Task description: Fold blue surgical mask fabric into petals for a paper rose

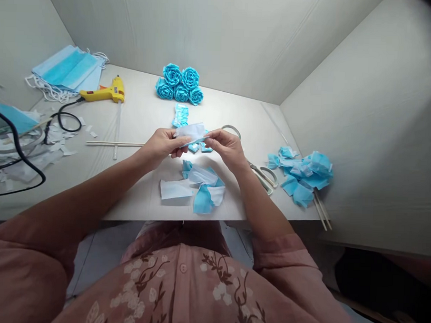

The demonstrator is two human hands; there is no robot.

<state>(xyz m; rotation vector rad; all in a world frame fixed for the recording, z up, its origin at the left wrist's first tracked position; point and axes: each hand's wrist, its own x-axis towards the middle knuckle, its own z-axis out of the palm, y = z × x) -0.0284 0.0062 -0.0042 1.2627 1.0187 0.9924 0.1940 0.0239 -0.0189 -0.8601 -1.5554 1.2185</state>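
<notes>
Both my hands are raised over the white table [142, 120] and pinch one pale blue-white piece of mask fabric [191, 131] between them. My left hand [162, 147] grips its left end with closed fingers. My right hand [226, 147] pinches its right end. Below the hands lie cut fabric pieces [196, 184], white and blue, near the table's front edge. Small blue scraps [198, 147] lie just under the held piece. A folded blue strip [181, 115] rests a little farther back.
Several blue fabric roses [179, 85] sit at the back. A yellow glue gun [104, 94] with its black cord [19, 157] and a stack of face masks [67, 69] are at left. Scissors [265, 175] and flowers on sticks [304, 177] lie right. Thin sticks [112, 143] lie left of centre.
</notes>
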